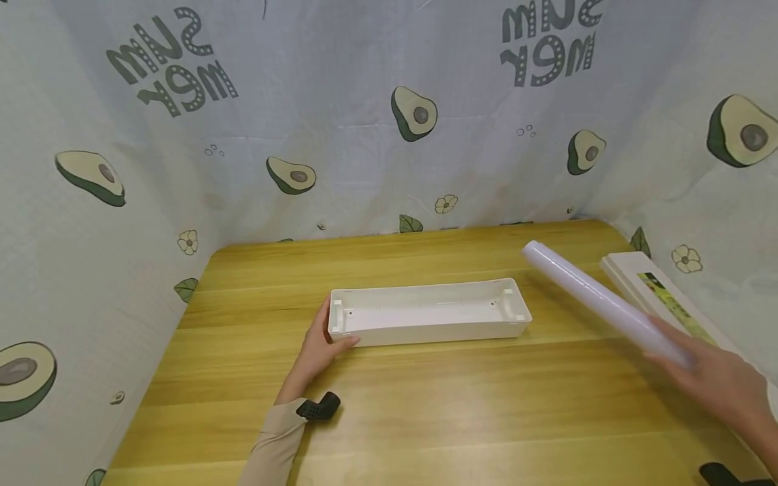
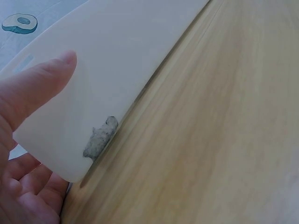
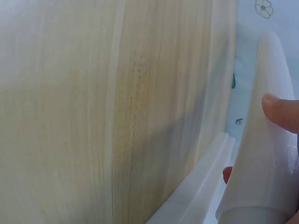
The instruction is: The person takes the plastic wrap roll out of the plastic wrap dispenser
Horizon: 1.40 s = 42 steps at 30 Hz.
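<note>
A long white open-topped plastic box (image 1: 425,332) lies on the table, its hollow side up, with clips inside both ends. My left hand (image 1: 317,344) grips its left end, the thumb on the front wall and the fingers round the far side. In the left wrist view, a grey rough patch (image 2: 100,137) marks the lower edge of the box wall near the thumb. On the right, my right hand (image 1: 714,378) holds a white roll (image 1: 595,290) by its near end, raised and tilted toward the table's back. Thumb and a fingertip show around the roll (image 3: 261,172) in the right wrist view.
A long white cover-like piece (image 1: 632,270) with a green-yellow label (image 1: 675,304) lies along the table's right edge, partly behind the right hand. Avocado-print cloth (image 1: 365,169) hangs around the back and sides of the wooden table (image 1: 425,418).
</note>
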Available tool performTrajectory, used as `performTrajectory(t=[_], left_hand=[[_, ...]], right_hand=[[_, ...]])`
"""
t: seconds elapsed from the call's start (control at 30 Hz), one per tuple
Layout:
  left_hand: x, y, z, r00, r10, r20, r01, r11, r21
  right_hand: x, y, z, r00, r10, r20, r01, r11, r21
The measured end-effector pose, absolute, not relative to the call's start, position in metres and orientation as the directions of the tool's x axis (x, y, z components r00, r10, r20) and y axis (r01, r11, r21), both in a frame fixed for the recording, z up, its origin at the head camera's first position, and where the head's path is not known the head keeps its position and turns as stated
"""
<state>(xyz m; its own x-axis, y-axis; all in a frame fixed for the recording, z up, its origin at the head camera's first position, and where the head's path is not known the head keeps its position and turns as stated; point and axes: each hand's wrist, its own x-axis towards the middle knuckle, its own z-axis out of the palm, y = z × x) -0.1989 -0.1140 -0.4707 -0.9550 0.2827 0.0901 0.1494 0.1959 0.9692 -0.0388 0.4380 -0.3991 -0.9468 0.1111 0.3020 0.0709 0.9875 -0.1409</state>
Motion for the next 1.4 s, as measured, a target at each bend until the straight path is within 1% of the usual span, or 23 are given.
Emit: performTrajectory(t=[0.43, 0.7, 0.9, 1.1, 1.4], left_hand=[[-0.198, -0.1139, -0.4693, -0.956, 0.283, 0.081, 0.139, 0.19, 0.972], [-0.1975, -0.1143, -0.4705, -0.956, 0.281, 0.088, 0.146, 0.192, 0.97], [-0.198, -0.1142, -0.4698, -0.956, 0.28, 0.088, 0.145, 0.189, 0.971], [-0.1983, -0.1139, -0.4688, -0.955, 0.284, 0.085, 0.143, 0.188, 0.972], [-0.1978, -0.1139, -0.4691, -0.955, 0.28, 0.092, 0.154, 0.209, 0.966]], right_hand=[[-0.036, 0.4397, -0.3985, -0.946, 0.171, 0.276, 0.131, 0.979, -0.156], [-0.0374, 0.443, -0.4014, -0.95, 0.227, 0.212, 0.204, 0.971, -0.127], [-0.0364, 0.4455, -0.4041, -0.941, 0.244, 0.234, 0.218, 0.967, -0.131], [-0.0363, 0.4456, -0.4043, -0.936, 0.275, 0.22, 0.249, 0.958, -0.141], [-0.0354, 0.445, -0.4082, -0.923, 0.361, 0.135, 0.345, 0.93, -0.128]])
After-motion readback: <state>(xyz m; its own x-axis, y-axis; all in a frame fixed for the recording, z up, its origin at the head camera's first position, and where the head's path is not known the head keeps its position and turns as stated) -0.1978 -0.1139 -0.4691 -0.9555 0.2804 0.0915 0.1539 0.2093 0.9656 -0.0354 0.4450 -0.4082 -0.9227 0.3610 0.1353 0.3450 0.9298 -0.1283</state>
